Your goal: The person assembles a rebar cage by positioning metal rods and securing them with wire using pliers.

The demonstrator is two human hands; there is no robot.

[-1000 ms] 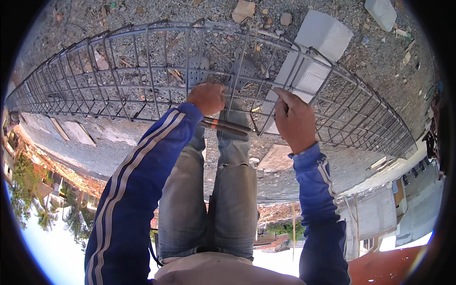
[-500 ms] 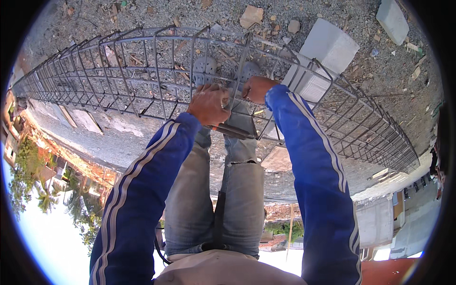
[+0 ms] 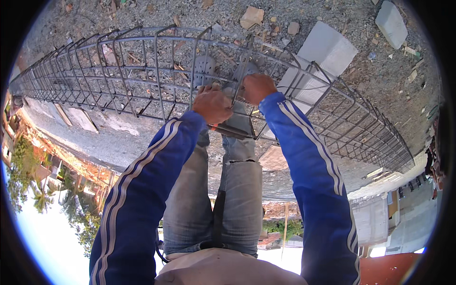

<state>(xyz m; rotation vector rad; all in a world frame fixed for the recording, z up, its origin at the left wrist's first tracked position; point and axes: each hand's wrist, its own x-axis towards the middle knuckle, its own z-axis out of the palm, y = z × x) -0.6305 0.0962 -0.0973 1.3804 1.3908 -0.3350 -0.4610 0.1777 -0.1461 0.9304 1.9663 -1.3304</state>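
A long cage of steel rebar (image 3: pixel 158 71) stretches across in front of me, with bars running lengthwise and stirrups around them. At its middle, my left hand (image 3: pixel 212 105) is closed, knuckles up, beside an upright stirrup. Under that hand a dark long tool with an orange mark (image 3: pixel 232 130) sticks out to the right; its working end is hidden. Just right of the same stirrup is my right hand (image 3: pixel 259 89), its fingers curled together at the bars. A thin tie wire (image 3: pixel 304 88) trails rightward from it, over a pale block.
Pale concrete blocks (image 3: pixel 327 47) lie beyond and under the cage on the right, with another block (image 3: pixel 391 24) farther off. Broken stones (image 3: pixel 251 17) and rubble cover the gravel. My shoes (image 3: pixel 204 69) stand beneath the bars.
My right hand has turned and shifted slightly, its fingers now more upright beside the stirrup. The thin wire to its right now shows. My left hand has moved slightly and rotated.
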